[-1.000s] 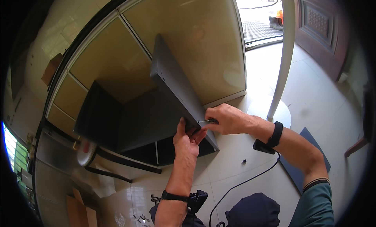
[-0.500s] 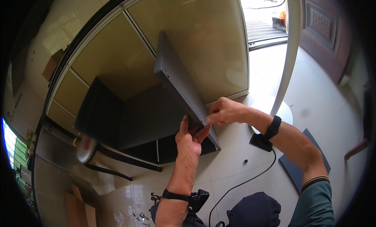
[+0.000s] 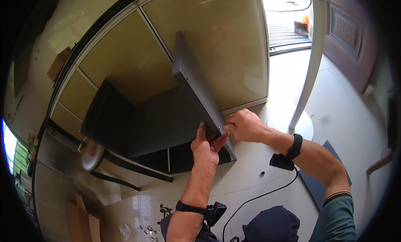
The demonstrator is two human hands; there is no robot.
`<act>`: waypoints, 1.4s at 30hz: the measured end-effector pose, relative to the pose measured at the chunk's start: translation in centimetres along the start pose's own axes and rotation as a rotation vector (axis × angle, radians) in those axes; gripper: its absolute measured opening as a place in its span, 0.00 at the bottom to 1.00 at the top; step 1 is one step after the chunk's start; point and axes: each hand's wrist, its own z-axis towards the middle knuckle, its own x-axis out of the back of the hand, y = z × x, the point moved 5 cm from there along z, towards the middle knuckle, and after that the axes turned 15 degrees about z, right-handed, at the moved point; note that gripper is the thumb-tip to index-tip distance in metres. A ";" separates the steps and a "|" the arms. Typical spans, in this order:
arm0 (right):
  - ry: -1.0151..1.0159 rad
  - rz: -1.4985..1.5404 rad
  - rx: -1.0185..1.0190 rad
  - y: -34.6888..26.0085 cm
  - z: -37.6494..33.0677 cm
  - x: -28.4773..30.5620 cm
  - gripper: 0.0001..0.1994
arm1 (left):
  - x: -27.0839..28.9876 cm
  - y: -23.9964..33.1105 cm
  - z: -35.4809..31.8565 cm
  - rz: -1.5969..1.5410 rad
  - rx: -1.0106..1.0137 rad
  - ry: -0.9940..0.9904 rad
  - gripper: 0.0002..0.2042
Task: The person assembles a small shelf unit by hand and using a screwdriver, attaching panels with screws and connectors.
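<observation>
A grey furniture unit (image 3: 154,117) of flat boards lies against the cabinet front, its right side panel (image 3: 194,85) sticking up at a slant. Small holes mark that panel's narrow edge. My left hand (image 3: 204,150) grips the lower part of this panel, thumb on the inner side and fingers around its edge. Just right of it, my right hand (image 3: 246,126) is closed in a pinch at the panel's edge. A tiny shiny metal piece (image 3: 220,128) shows at those fingertips; its exact kind is too small to tell.
Behind the unit stand yellowish cabinet doors (image 3: 217,46). A stool (image 3: 121,162) props up the left side. Loose hardware (image 3: 148,230) and cardboard (image 3: 79,219) lie on the floor at lower left. A white pole (image 3: 311,71), a grey board (image 3: 311,185) and a black cable (image 3: 255,196) are at right.
The view has shifted slightly. My right hand has turned a little at the panel's edge, its fingers still pinched. My left hand keeps its grip on the panel.
</observation>
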 end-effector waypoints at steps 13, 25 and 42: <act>-0.132 -0.066 0.351 -1.7 0.2 1.7 0.05 | 0.3 0.2 0.1 0.003 0.027 -0.063 0.17; -0.242 0.549 -0.734 -1.7 0.6 0.9 0.05 | 1.0 0.2 0.0 0.012 0.047 0.004 0.17; -0.122 -0.249 0.278 -1.4 0.3 0.2 0.03 | 0.1 -0.1 0.2 0.003 0.008 -0.028 0.20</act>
